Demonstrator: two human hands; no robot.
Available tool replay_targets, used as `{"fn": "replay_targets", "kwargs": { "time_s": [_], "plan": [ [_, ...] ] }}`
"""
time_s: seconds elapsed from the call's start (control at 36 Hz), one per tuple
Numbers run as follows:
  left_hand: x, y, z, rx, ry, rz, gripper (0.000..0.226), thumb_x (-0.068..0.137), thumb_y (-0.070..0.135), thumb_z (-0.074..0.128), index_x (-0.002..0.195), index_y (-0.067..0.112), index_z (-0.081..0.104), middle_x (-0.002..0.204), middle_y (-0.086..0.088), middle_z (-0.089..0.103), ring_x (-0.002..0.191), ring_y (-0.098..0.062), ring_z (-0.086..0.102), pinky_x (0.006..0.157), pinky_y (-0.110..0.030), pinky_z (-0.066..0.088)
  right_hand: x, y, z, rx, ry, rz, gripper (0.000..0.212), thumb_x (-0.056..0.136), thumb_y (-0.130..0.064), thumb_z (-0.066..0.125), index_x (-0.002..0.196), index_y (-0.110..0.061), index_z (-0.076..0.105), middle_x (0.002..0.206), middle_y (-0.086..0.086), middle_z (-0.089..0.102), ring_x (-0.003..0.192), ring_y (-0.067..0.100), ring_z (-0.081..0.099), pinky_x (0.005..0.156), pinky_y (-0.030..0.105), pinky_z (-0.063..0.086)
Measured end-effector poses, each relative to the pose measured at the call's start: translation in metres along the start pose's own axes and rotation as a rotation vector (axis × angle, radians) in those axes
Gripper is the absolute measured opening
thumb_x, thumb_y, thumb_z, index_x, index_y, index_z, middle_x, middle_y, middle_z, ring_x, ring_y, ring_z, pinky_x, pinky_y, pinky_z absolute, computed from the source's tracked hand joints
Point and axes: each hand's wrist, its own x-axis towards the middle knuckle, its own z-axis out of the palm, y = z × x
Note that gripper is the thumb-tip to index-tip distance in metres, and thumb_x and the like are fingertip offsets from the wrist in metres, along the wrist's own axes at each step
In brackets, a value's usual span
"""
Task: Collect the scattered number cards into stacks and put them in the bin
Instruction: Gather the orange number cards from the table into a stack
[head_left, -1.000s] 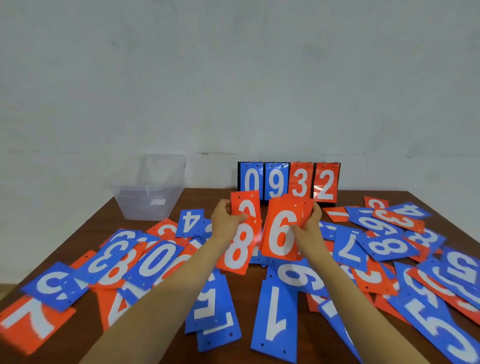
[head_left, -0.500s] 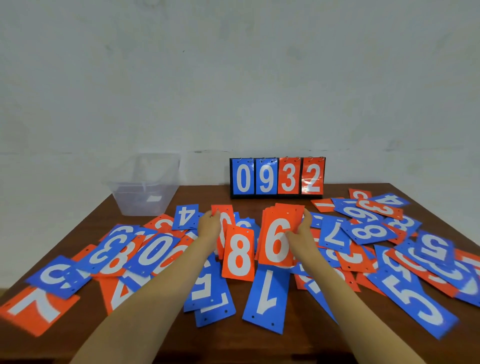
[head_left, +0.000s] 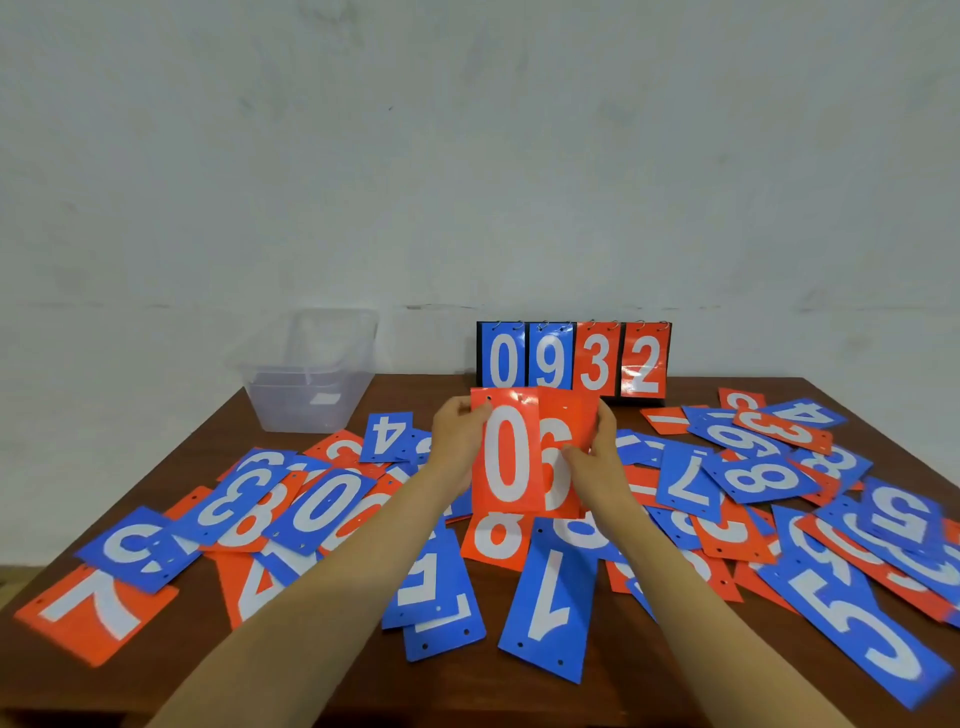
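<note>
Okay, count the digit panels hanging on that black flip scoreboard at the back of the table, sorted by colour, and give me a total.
Blue ring-hung digit panels: 2 (showing 0 and 9)
Orange-red ring-hung digit panels: 2 (showing 3 and 2)
Total: 4

The cards (head_left: 506, 457) look like thin glossy plastic, catching white glare. Left of the scoreboard (head_left: 571, 361), the bin (head_left: 306, 405) is clear, faintly frosted plastic. Small metal rings (head_left: 543, 326) top the scoreboard. The counter (head_left: 441, 691) is smooth dark wood; the wall (head_left: 467, 156) behind is matt, blotchy.
</note>
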Motion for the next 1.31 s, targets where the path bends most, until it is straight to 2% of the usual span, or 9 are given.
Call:
{"fn": "replay_targets", "kwargs": {
  "time_s": [0.11,0.39,0.53,0.58,0.67,0.81,0.97,1.14,1.31],
  "plan": [
    [-0.003,-0.011,0.005,-0.02,-0.037,-0.016,0.013,0.094,0.022,0.057,0.103,0.014,0.058,0.104,-0.011,0.068,0.088,-0.026,0.068,0.078,-0.042,0.057,0.005,0.0,0.009,0.083,-0.038,0.011,0.06,0.097,-0.013,0.046,0.146,-0.029,0.015,0.141,0.004,0.04,0.106,0.014,0.05,0.075,0.028,0.048],
    [0.012,-0.026,-0.001,0.024,0.047,0.007,0.036,0.091,0.017,0.06,0.123,0.015,0.044,0.115,-0.005,0.057,0.095,-0.02,0.061,0.076,-0.032,0.054,0.015,0.009,0.021,-0.004,-0.122,0.004,0.078,0.091,-0.005,0.056,0.147,-0.028,0.006,0.143,0.007,0.036,0.122,0.026,0.048,0.089,0.042,0.049],
    [0.033,-0.054,-0.034,0.691,-0.066,0.1,0.036,0.097,0.013,0.048,0.133,0.007,0.049,0.11,-0.009,0.055,0.083,-0.006,0.055,0.068,-0.007,0.04,0.029,0.018,0.018,-0.001,-0.039,0.087,0.079,0.093,-0.003,0.051,0.148,-0.029,0.0,0.146,0.01,0.033,0.127,0.031,0.044,0.096,0.051,0.044],
    [0.038,-0.067,-0.044,0.955,-0.13,0.118,0.034,0.098,0.017,0.047,0.13,0.008,0.054,0.115,-0.01,0.059,0.095,-0.014,0.059,0.084,-0.02,0.046,0.034,0.022,0.016,-0.009,-0.008,0.124,0.078,0.093,-0.003,0.051,0.148,-0.028,0.001,0.147,0.01,0.032,0.128,0.032,0.043,0.097,0.051,0.043],
    [0.044,-0.084,-0.05,1.282,-0.203,0.144,0.034,0.1,0.027,0.042,0.128,0.015,0.056,0.133,-0.003,0.054,0.125,-0.022,0.047,0.114,-0.048,0.023,0.041,0.031,0.014,-0.013,0.018,0.161,0.079,0.093,-0.002,0.051,0.148,-0.029,0.0,0.148,0.01,0.032,0.13,0.032,0.041,0.1,0.052,0.04],
    [0.047,-0.096,-0.039,1.326,-0.435,0.156,0.041,0.103,0.026,0.031,0.143,0.022,0.038,0.154,0.001,0.028,0.143,-0.019,0.023,0.115,-0.056,-0.003,0.047,0.041,0.014,-0.024,0.019,0.191,0.079,0.093,-0.002,0.05,0.148,-0.029,-0.001,0.147,0.011,0.034,0.129,0.033,0.042,0.1,0.051,0.04],
    [0.055,-0.084,-0.024,0.962,-0.588,0.104,0.05,0.1,0.008,0.038,0.147,0.023,0.029,0.152,0.0,0.032,0.138,-0.022,0.033,0.109,-0.033,0.033,0.056,0.046,0.016,-0.037,0.019,0.199,0.079,0.093,-0.003,0.05,0.148,-0.03,-0.001,0.147,0.01,0.034,0.129,0.031,0.043,0.099,0.049,0.041],
    [0.065,-0.081,-0.042,0.889,-0.275,0.119,0.053,0.093,0.008,0.054,0.143,0.014,0.035,0.15,-0.005,0.033,0.135,-0.02,0.036,0.106,-0.03,0.034,0.059,0.049,0.019,-0.035,-0.004,0.208,0.08,0.094,-0.005,0.05,0.148,-0.031,-0.002,0.148,0.01,0.033,0.13,0.03,0.043,0.1,0.05,0.04],
    [0.054,-0.084,-0.07,1.393,-0.343,0.242,0.036,0.099,0.028,0.042,0.13,0.014,0.054,0.141,-0.002,0.047,0.13,-0.018,0.041,0.109,-0.033,0.033,0.06,0.048,0.021,-0.013,-0.014,0.186,0.077,0.094,-0.005,0.05,0.148,-0.03,0.0,0.148,0.009,0.033,0.13,0.03,0.042,0.1,0.049,0.041]
  ]
}}
